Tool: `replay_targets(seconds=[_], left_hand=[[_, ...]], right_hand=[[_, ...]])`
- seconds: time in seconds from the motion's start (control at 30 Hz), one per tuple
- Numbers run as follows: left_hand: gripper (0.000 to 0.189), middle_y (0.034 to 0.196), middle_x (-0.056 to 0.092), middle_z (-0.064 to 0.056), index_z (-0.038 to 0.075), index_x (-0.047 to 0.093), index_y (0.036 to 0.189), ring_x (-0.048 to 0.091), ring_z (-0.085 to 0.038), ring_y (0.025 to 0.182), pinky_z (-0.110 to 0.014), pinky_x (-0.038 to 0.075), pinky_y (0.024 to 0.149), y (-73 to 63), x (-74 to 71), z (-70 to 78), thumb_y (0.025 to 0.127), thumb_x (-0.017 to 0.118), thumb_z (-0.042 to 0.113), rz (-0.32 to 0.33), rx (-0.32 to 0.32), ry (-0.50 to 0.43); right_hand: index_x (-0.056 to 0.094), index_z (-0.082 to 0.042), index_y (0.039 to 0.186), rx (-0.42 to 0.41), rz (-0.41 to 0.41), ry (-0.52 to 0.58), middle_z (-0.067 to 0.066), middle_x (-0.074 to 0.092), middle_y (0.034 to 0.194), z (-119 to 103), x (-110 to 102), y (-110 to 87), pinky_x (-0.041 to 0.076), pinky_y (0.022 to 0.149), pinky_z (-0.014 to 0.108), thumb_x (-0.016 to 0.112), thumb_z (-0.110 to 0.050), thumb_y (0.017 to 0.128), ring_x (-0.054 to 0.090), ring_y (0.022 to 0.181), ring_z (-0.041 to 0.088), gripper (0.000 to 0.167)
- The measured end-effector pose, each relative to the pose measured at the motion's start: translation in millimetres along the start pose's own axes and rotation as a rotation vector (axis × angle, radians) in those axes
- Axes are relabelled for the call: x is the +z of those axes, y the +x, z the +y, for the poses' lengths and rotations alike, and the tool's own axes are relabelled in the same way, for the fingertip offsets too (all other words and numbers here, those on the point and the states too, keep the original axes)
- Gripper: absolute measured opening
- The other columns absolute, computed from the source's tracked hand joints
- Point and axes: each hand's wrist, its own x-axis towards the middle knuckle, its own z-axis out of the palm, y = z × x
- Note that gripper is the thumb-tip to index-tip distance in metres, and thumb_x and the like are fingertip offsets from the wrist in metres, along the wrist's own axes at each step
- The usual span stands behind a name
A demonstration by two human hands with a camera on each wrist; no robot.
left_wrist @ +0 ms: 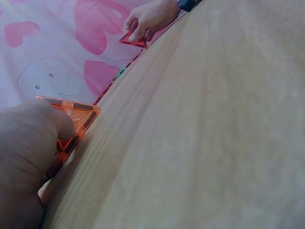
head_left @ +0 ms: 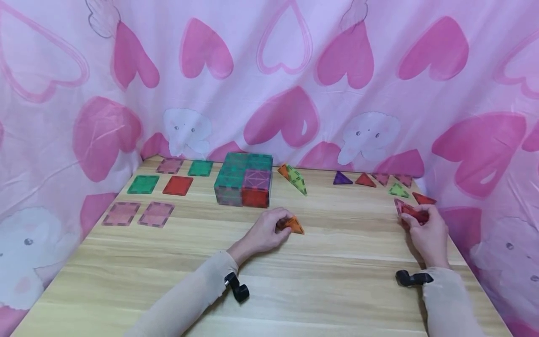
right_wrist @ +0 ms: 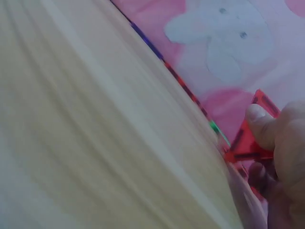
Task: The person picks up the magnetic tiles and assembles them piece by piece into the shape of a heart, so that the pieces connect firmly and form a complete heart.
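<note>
The left hand [head_left: 265,230] is over the middle of the tabletop [head_left: 320,281], thumb and fingers pinching an orange triangle [head_left: 296,226] that pokes out past the fingertips towards the right edge; whether its lowest corner touches the wood I cannot tell. Near the right edge, the right hand [head_left: 431,236] grasps a red triangle [right_wrist: 245,140] between thumb and curled fingers, holding it tilted. A pink triangle [head_left: 398,206] shows just beside the left end of that red piece, and I cannot tell whether the same fingers grip it too. Beyond this hand, towards the far right corner, lie a lime triangle [head_left: 398,190] and a second red triangle [head_left: 423,199], the latter by the right edge. Along the far edge, left of that corner, a purple triangle [head_left: 342,178], another red triangle [head_left: 365,180] and two more pink triangles [head_left: 381,179] form a row. Around the middle of the far edge stands a box of tiles [head_left: 230,173], its top mostly green with one purple square, its front partly red. Just right of it lie orange and lime pieces [head_left: 296,179]. Towards the far left corner and along the left edge, six square tiles [head_left: 178,186] lie apart: three pink, two green, one red. A heart-print curtain [head_left: 206,51] hangs behind the far edge.
</note>
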Motion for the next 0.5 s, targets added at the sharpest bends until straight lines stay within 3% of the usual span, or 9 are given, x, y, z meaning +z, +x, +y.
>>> replay_targets(seconds=[0.07,0.17,0.27,0.33,0.4,0.5], left_hand=[[0.024,0.111,0.076,-0.003,0.006,0.076,0.120,0.069,-0.012,0.095,-0.027,0.060,0.085,0.8,0.1,-0.9,0.097,0.079,0.003,-0.001,0.000,0.002],[0.023,0.111,0.075,-0.003,0.006,0.076,0.119,0.068,-0.012,0.095,-0.026,0.060,0.084,1.1,0.2,-1.6,0.097,0.078,0.003,-0.001,0.001,-0.004],[0.022,0.111,0.075,-0.003,0.006,0.076,0.118,0.068,-0.012,0.095,-0.027,0.060,0.084,1.0,0.2,-1.6,0.096,0.078,0.002,0.002,0.005,-0.009],[0.022,0.111,0.075,-0.004,0.006,0.076,0.118,0.068,-0.012,0.095,-0.027,0.061,0.085,0.9,0.2,-1.4,0.096,0.078,0.002,0.002,0.007,-0.010],[0.022,0.111,0.075,-0.004,0.006,0.076,0.118,0.068,-0.012,0.096,-0.027,0.061,0.085,0.9,-0.2,-1.0,0.097,0.078,0.002,0.000,0.005,-0.012],[0.023,0.111,0.075,-0.003,0.006,0.076,0.119,0.068,-0.012,0.096,-0.027,0.061,0.086,1.5,-1.3,-0.3,0.097,0.078,0.002,-0.005,-0.004,-0.014]], right_hand=[[0.062,0.002,0.128,-0.026,-0.044,0.075,0.018,0.070,0.126,-6,9,-3.1,0.044,0.084,0.007,0.080,-0.014,0.104,0.062,0.105,0.007,0.035],[0.059,0.006,0.124,-0.096,-0.115,0.230,0.007,0.071,0.118,-19,26,-9.8,0.054,0.080,0.008,0.078,-0.006,0.104,0.063,0.097,-0.006,0.030],[0.056,0.010,0.124,-0.138,-0.228,0.444,0.004,0.073,0.110,-39,46,-22.5,0.063,0.073,0.019,0.074,0.002,0.105,0.072,0.087,0.001,0.028],[0.054,0.011,0.126,-0.154,-0.316,0.560,0.009,0.073,0.104,-55,60,-35.1,0.067,0.070,0.026,0.072,0.004,0.105,0.075,0.082,0.009,0.028],[0.054,0.011,0.126,-0.174,-0.399,0.631,0.015,0.072,0.106,-73,73,-49.7,0.068,0.072,0.030,0.072,0.006,0.104,0.076,0.083,0.015,0.029],[0.058,0.006,0.128,-0.241,-0.508,0.629,0.019,0.070,0.115,-98,88,-71.8,0.068,0.083,0.029,0.075,0.005,0.102,0.075,0.097,0.016,0.031]])
